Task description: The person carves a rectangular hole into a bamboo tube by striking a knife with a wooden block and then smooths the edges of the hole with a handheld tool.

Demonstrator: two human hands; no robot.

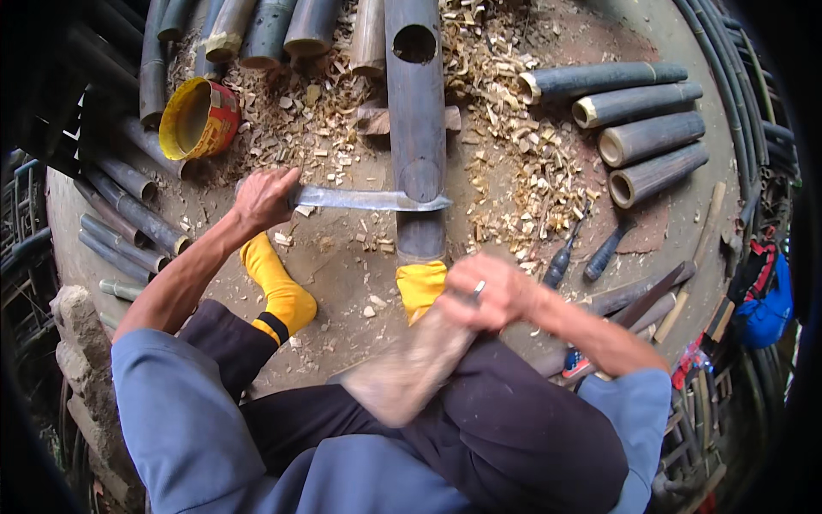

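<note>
I see the left hand (264, 199) clamped on a knife (360, 200), flat metal across round bamboo (417, 120); the right hand (490, 291) grips a wooden club (402, 377), blurred.

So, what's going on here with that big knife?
The person's left hand holds the knife with its blade across a thick bamboo pole. The right hand holds a wooden club, which looks blurry. The pole has a round hole near its far end, and a foot in a yellow sock is at its near end. Wood chips are scattered on the ground, with shorter bamboo pieces lying to the right.
</note>
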